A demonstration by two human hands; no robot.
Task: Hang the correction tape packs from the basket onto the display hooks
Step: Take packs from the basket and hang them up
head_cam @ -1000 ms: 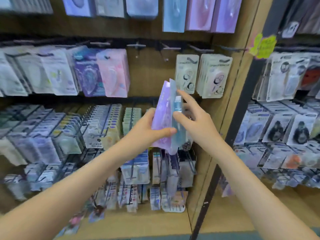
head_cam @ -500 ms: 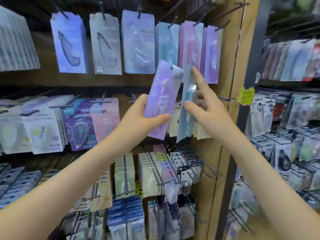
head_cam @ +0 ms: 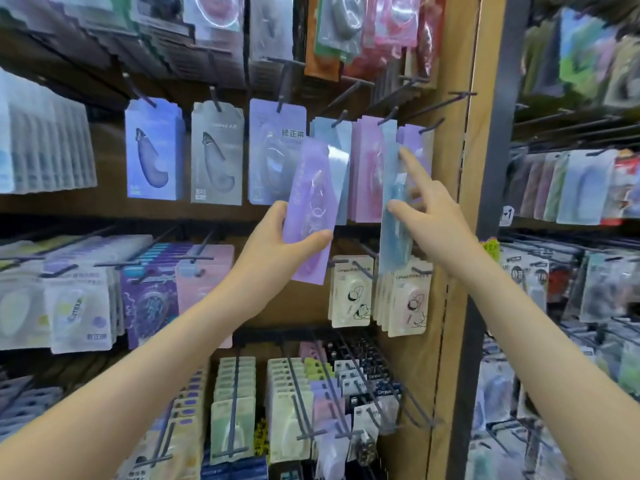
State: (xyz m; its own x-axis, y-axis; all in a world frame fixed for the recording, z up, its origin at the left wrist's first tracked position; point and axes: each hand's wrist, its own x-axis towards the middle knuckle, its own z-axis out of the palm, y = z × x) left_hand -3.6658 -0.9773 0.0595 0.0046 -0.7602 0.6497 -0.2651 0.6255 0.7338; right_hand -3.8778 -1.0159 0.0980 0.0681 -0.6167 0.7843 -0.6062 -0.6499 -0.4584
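My left hand (head_cam: 277, 244) grips a purple correction tape pack (head_cam: 313, 209) by its lower half, tilted, in front of the display wall. My right hand (head_cam: 429, 209) pinches a blue pack (head_cam: 394, 216) seen edge-on, thumb on its near face and index finger stretched up along its top. Just behind them, blue (head_cam: 329, 133), pink (head_cam: 367, 174) and purple (head_cam: 415, 143) packs of the same kind hang on black hooks (head_cam: 431, 125). The basket is out of view.
Eggplant-print packs (head_cam: 152, 150) and a grey pack (head_cam: 216, 154) hang to the left. White packs (head_cam: 349, 292) hang below my hands. A wooden post (head_cam: 464, 168) borders the wall on the right, with more racks (head_cam: 571, 185) beyond. Long bare hooks (head_cam: 446, 98) jut out above.
Both hands rose with their packs from the lower shelf row to the row of matching hanging packs. The two packs, held together earlier, are now apart, the blue one moved right.
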